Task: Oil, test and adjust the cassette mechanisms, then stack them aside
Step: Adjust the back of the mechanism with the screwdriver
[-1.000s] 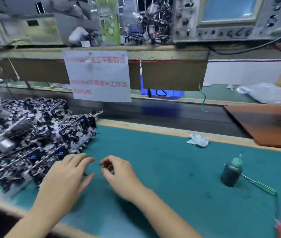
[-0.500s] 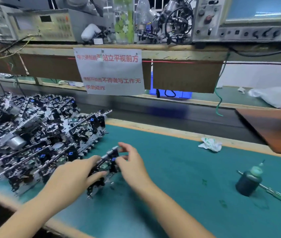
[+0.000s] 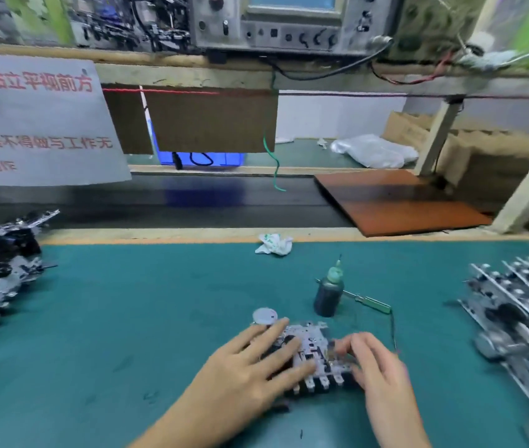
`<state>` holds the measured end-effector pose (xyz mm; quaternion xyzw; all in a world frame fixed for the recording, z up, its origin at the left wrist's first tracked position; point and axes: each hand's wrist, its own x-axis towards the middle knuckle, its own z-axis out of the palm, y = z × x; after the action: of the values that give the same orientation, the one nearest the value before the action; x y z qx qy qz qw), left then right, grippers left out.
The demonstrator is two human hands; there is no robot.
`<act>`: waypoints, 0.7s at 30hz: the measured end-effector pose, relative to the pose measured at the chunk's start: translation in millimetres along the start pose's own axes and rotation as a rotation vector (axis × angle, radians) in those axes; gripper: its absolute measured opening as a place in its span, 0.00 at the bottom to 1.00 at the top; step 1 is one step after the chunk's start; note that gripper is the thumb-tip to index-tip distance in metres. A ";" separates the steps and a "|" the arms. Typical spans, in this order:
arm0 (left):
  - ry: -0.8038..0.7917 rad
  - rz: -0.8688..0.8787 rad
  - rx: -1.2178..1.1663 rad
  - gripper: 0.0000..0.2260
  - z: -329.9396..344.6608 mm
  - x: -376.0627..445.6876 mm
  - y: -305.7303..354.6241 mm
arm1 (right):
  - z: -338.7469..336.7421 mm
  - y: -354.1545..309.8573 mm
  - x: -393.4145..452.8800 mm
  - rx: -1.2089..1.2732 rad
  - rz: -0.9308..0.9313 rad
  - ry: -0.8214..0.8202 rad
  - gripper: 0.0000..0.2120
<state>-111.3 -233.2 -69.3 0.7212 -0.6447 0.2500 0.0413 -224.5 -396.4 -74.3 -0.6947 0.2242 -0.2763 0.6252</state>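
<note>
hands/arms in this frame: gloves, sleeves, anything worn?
Nothing worn that shows. The left hand and the right hand are both bare: no gloves, no finger cots, and no rings visible through the motion blur. Both forearms are bare to the frame's bottom edge, with no sleeve, cuff, watch or wrist strap in view. Nails look short and unpainted, though blur limits detail.

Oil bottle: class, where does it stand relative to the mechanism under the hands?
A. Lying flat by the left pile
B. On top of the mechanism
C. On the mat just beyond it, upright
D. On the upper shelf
C: the oil bottle stands upright on the green mat, just beyond the mechanism.
</note>
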 end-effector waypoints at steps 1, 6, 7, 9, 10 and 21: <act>-0.063 0.043 0.002 0.17 3.2 -0.9 1.3 | -3.8 5.1 -3.8 -0.054 -0.046 0.004 0.15; -0.121 -0.114 -0.232 0.36 8.6 -14.3 -2.2 | -2.8 12.8 -14.0 -0.145 -0.179 0.008 0.06; -0.104 -0.223 -0.373 0.39 7.8 -17.2 -3.7 | -2.1 14.0 -14.2 -0.141 -0.174 0.005 0.07; -0.091 -0.430 -0.612 0.44 7.3 -21.4 -5.2 | -2.8 16.2 -13.9 -0.123 -0.157 0.015 0.09; -0.111 -0.490 -0.699 0.46 8.9 -23.2 -5.6 | -3.5 16.5 -14.0 -0.117 -0.147 0.024 0.08; -0.125 -0.587 -0.834 0.52 11.9 -23.2 -6.6 | -1.7 13.8 -14.6 -0.123 -0.129 0.018 0.07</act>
<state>-102.4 -215.5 -87.5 0.8078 -0.4610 -0.0941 0.3552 -236.0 -389.7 -89.4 -0.7422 0.2014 -0.3078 0.5602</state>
